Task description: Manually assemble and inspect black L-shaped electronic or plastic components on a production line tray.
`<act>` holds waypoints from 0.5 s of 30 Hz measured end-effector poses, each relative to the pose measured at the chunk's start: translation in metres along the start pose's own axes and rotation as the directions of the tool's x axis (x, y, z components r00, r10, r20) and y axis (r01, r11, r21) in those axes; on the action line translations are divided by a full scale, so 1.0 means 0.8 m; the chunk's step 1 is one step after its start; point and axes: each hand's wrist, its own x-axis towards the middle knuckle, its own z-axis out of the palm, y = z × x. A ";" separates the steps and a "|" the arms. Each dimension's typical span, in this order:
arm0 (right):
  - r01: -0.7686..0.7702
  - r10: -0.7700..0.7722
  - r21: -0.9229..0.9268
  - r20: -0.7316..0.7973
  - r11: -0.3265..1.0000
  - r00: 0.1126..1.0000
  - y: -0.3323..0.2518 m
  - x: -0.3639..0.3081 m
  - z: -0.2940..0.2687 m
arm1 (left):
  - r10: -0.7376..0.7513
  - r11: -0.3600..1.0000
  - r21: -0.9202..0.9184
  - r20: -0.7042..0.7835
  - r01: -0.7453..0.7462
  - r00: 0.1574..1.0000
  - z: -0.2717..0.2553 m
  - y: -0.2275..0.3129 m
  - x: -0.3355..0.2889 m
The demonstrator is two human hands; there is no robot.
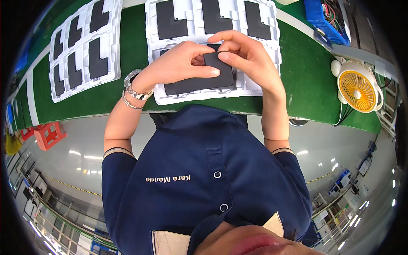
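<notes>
Seen from above, a person in a dark blue shirt works at a green surface (131, 51). At far left, a white tray (114, 63) of flat black L-shaped pieces lies well apart from the hands.

In the middle, a second white tray (158, 97) sits at the near edge of the surface, just in front of the person's chest. Both hands meet over its near row. The left hand (178, 63), with a watch and bracelet at the wrist, comes in from the left. It is mostly closed, its thumb pressed flat along the lower front of a thin black panel (219, 70).

The panel is held just above the tray, its long side running left to right, tilted slightly. It lies between the two hands, about equally close to each.

The right hand (248, 55) curls in from the right, fingers bent, pinching the panel's upper right edge.

At far right stands a small yellow fan (357, 89).
</notes>
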 end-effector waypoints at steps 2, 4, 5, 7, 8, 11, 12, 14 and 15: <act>0.038 -0.042 -0.049 -0.076 0.998 0.996 0.007 -0.010 -0.005 | 0.067 0.986 0.164 -0.175 -0.038 0.982 0.007 0.002 -0.003; 0.058 -0.095 -0.155 -0.249 0.986 0.964 0.015 -0.031 -0.020 | 0.196 0.913 0.409 -0.463 0.012 0.864 0.012 0.006 -0.019; 0.009 -0.090 -0.203 -0.394 0.979 0.915 0.022 -0.048 -0.030 | 0.378 0.757 0.648 -0.545 0.090 0.748 0.010 0.002 -0.028; -0.025 -0.069 -0.154 -0.573 0.988 0.817 0.032 -0.085 -0.046 | 0.438 0.634 0.712 -0.651 0.301 0.620 0.009 -0.017 -0.048; -0.022 -0.073 -0.155 -0.578 0.988 0.813 0.038 -0.103 -0.051 | 0.402 0.597 0.695 -0.692 0.401 0.600 0.014 -0.025 -0.057; -0.108 -0.066 -0.196 -0.714 0.975 0.697 0.057 -0.141 -0.051 | 0.344 0.503 0.670 -0.735 0.546 0.585 0.033 -0.044 -0.077; -0.152 -0.059 -0.211 -0.746 0.966 0.664 0.059 -0.146 -0.044 | 0.314 0.455 0.665 -0.742 0.592 0.592 0.035 -0.045 -0.079; -0.169 -0.082 -0.242 -0.768 0.955 0.635 0.069 -0.150 -0.029 | 0.293 0.512 0.643 -0.754 0.569 0.589 0.034 -0.044 -0.081; -0.188 -0.110 -0.279 -0.782 0.942 0.613 0.075 -0.149 -0.022 | 0.271 0.569 0.618 -0.764 0.543 0.586 0.034 -0.041 -0.080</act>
